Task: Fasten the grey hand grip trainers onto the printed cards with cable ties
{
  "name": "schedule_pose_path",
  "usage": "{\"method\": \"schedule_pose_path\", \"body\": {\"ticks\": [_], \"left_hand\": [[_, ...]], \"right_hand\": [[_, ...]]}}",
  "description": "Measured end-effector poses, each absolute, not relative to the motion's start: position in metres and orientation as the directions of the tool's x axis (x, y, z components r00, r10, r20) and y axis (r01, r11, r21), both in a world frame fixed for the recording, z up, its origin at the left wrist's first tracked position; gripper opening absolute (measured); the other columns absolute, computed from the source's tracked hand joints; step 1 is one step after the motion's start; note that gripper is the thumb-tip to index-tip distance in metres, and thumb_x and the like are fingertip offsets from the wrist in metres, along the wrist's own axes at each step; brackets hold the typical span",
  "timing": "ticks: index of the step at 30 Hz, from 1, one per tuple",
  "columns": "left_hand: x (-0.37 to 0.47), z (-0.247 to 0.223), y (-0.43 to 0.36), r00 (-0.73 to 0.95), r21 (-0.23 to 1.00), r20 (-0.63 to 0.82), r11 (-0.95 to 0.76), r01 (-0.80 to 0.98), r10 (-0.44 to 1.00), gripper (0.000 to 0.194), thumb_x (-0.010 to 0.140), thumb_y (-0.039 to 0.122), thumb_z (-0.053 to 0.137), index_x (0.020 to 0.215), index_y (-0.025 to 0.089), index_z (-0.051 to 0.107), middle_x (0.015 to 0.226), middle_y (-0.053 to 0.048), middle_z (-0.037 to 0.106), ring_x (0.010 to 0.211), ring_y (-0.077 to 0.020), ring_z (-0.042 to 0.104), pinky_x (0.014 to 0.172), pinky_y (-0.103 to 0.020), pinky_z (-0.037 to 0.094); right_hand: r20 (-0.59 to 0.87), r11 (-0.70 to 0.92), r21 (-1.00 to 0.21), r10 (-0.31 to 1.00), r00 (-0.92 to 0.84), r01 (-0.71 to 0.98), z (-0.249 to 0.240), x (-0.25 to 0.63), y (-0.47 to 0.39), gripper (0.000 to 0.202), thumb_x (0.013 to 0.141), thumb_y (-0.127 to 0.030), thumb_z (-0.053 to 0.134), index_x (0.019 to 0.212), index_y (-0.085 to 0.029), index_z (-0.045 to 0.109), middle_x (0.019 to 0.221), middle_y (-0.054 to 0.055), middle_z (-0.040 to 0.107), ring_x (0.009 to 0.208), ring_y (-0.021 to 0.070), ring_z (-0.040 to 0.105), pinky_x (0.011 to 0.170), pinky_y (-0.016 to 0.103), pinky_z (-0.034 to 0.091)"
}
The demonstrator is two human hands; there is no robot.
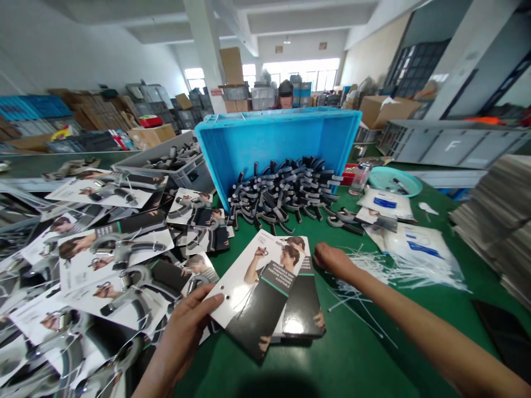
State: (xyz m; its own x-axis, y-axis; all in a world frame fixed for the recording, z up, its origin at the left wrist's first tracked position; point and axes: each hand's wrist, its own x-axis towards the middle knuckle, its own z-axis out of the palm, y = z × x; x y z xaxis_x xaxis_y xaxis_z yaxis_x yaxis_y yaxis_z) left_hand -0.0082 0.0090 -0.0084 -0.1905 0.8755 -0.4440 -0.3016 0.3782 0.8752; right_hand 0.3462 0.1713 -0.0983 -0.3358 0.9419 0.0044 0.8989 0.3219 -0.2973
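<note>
The left hand [191, 312] pinches a printed card [265, 290] at its edge; the right hand [332, 258] is curled, contents unclear. Between them, the card overlaps a card stack [305, 301] above the green counter [332, 365], white ties [369, 268] beside the right hand.

Blown-out windows [307, 67], glare on card [302, 304], stretched edges
</note>
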Motion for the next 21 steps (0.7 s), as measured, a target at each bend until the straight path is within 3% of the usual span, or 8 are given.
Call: {"method": "schedule_pose_path", "body": {"ticks": [4,6,7,9,10,13,16,21], "left_hand": [[-0.017,-0.01,0.03,0.05,0.879,-0.451,0.453,-0.147,0.891,0.036,0.071,0.036,0.082,0.099,0.016,0.076,0.089,-0.008,0.075,0.077,-0.0225,0.069,0.073,-0.03,0.052],[-0.017,-0.008,0.036,0.047,0.928,-0.373,0.373,0.001,0.927,0.033,0.071,0.037,0.082,0.097,0.017,0.077,0.092,-0.009,0.074,0.083,-0.0251,0.067,0.076,-0.032,0.052],[-0.015,-0.004,0.036,-0.03,0.957,-0.278,0.28,0.082,0.96,0.034,0.07,0.037,0.082,0.098,0.019,0.078,0.096,-0.009,0.074,0.089,-0.0266,0.066,0.08,-0.033,0.051],[-0.006,0.009,0.034,-0.218,0.971,-0.008,0.06,0.232,0.976,0.034,0.072,0.034,0.08,0.104,0.023,0.078,0.106,-0.009,0.071,0.102,-0.0281,0.062,0.092,-0.033,0.047],[0.001,0.016,0.031,-0.268,0.959,0.118,-0.039,0.282,0.956,0.031,0.076,0.033,0.078,0.106,0.025,0.078,0.11,-0.008,0.07,0.106,-0.0279,0.06,0.096,-0.033,0.045],[0.031,0.035,0.018,-0.123,0.937,0.242,-0.199,0.288,0.962,0.028,0.085,0.033,0.07,0.111,0.026,0.077,0.112,-0.007,0.071,0.096,-0.0248,0.062,0.09,-0.03,0.045],[0.06,0.035,0.007,0.07,0.953,0.145,-0.159,0.259,0.987,0.033,0.082,0.034,0.074,0.114,0.026,0.075,0.097,-0.005,0.073,0.071,-0.0188,0.059,0.071,-0.028,0.045],[0.065,0.018,0.003,0.019,0.98,0.034,-0.037,0.197,0.999,0.022,0.089,0.038,0.065,0.088,0.02,0.078,0.08,-0.005,0.072,0.068,-0.0177,0.058,0.066,-0.026,0.043]], "right_hand": [[0.173,0.198,-0.487,0.977,-0.128,0.851,-0.052,0.373,0.186,0.02,0.098,-0.025,0.038,0.099,-0.014,0.055,0.082,0.009,0.068,0.068,0.0168,0.066,0.066,0.029,0.052],[0.244,0.195,-0.595,0.968,-0.057,0.78,-0.023,0.381,0.188,0.024,0.1,-0.028,0.035,0.108,-0.014,0.053,0.09,0.01,0.068,0.07,0.0162,0.067,0.067,0.031,0.055],[0.28,0.216,-0.687,0.96,-0.022,0.694,-0.008,0.381,0.184,0.024,0.1,-0.032,0.038,0.112,-0.016,0.052,0.095,0.01,0.068,0.071,0.015,0.066,0.068,0.031,0.056],[0.297,0.27,-0.918,0.953,0.055,0.291,0.019,0.369,0.167,0.022,0.093,-0.036,0.058,0.108,-0.02,0.058,0.096,0.005,0.067,0.07,0.0129,0.064,0.068,0.03,0.057],[0.27,0.265,-0.959,0.962,0.037,0.103,0.031,0.356,0.153,0.022,0.088,-0.036,0.066,0.104,-0.021,0.061,0.094,0.003,0.067,0.069,0.0117,0.062,0.067,0.028,0.057],[0.127,0.098,-0.977,0.981,-0.145,-0.189,0.053,0.301,0.103,0.018,0.085,-0.032,0.073,0.098,-0.022,0.066,0.087,0.001,0.067,0.062,0.0098,0.058,0.058,0.024,0.054],[0.001,-0.109,-0.938,0.948,-0.317,-0.329,0.055,0.246,0.066,0.015,0.088,-0.032,0.071,0.098,-0.023,0.064,0.07,-0.002,0.062,0.058,0.0105,0.058,0.055,0.022,0.051],[-0.053,-0.225,-0.873,0.926,-0.373,-0.434,0.036,0.21,0.053,0.023,0.087,-0.035,0.072,0.103,-0.021,0.063,0.069,-0.003,0.059,0.059,0.0108,0.055,0.057,0.024,0.051]]}}
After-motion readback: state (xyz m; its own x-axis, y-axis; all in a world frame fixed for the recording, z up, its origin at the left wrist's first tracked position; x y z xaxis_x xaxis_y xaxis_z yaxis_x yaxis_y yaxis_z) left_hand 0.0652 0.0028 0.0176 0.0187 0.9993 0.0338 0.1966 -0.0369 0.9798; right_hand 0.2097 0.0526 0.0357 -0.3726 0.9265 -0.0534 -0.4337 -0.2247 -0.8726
